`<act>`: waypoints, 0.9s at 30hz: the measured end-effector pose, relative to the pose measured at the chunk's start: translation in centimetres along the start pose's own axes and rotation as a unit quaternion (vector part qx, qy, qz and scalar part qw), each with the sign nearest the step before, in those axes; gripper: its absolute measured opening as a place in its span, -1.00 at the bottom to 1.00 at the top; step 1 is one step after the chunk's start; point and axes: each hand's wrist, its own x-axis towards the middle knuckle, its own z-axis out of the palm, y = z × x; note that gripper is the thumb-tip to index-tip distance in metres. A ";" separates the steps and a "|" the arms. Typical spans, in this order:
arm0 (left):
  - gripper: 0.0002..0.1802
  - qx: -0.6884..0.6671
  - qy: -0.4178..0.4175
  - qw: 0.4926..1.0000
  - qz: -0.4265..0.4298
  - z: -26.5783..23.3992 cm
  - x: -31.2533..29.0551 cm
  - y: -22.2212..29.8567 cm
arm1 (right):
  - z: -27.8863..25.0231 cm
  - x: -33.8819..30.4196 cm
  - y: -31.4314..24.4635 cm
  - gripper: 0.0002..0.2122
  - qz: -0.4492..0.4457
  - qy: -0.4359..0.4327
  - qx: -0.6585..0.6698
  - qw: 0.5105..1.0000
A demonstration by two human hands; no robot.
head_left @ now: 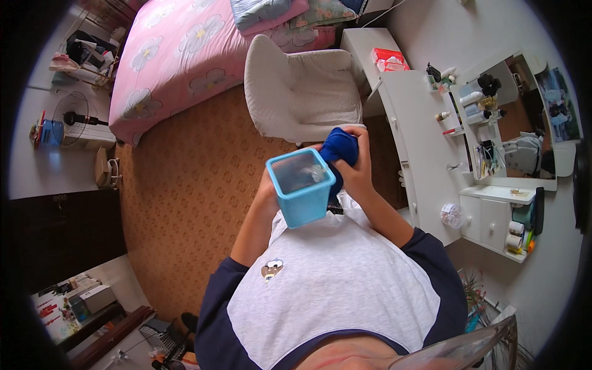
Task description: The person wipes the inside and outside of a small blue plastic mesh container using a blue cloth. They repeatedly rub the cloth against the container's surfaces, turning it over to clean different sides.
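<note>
A: Left side?
B: Left hand [266, 192] wraps the far side of a light-blue square container [302, 188], held at chest height, open mouth tilted up toward the camera.
A: And right?
B: Right hand [359, 166] clenched on a dark-blue cloth [339, 148], pressed at the container's right rim. Both hands touching it. White armchair [302, 89] just beyond.
</note>
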 end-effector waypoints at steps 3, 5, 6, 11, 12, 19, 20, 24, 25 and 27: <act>0.21 0.047 -0.061 0.997 0.022 1.0 -0.3 -0.4 | 0.4 -0.5 0.8 -0.49 -0.038 0.016 0.022 0.999; 0.26 0.010 -0.011 0.997 -0.074 0.7 -0.4 -0.4 | -0.1 -0.2 0.8 -0.50 -0.078 -0.005 -0.050 0.996; 0.26 -0.022 -0.033 0.997 -0.071 -0.2 -0.7 -1.3 | -0.4 -0.2 0.8 -0.51 -0.098 -0.014 -0.086 0.991; -0.04 -0.067 -0.020 0.989 -0.131 -0.6 0.1 -3.6 | -3.0 0.4 -2.0 -0.58 -0.101 -0.075 -0.163 0.978; -0.21 -0.095 -0.003 0.979 -0.179 -1.4 0.8 -5.0 | -3.8 0.6 -2.4 -0.57 -0.100 -0.097 -0.148 0.979; 0.06 -0.294 -0.288 0.909 -0.062 5.3 3.7 -4.9 | -13.0 -0.2 -5.5 -0.34 0.040 -0.164 -0.011 0.986; 0.08 -0.307 -0.308 0.898 -0.066 5.6 4.3 -5.5 | -14.7 -0.7 -6.3 -0.34 0.048 -0.135 -0.023 0.989; 0.19 -0.346 -0.370 0.859 -0.071 6.7 6.5 -7.8 | -25.5 -3.1 -9.3 -0.48 -0.030 0.070 -0.127 0.989; 0.22 -0.363 -0.385 0.845 -0.072 7.1 7.1 -8.6 | -29.0 -4.1 -11.4 -0.51 -0.106 0.155 -0.235 0.954; 0.27 -0.370 -0.401 0.834 -0.079 6.5 7.8 -10.0 | -37.4 -6.9 -13.9 -0.62 -0.168 0.333 -0.393 0.841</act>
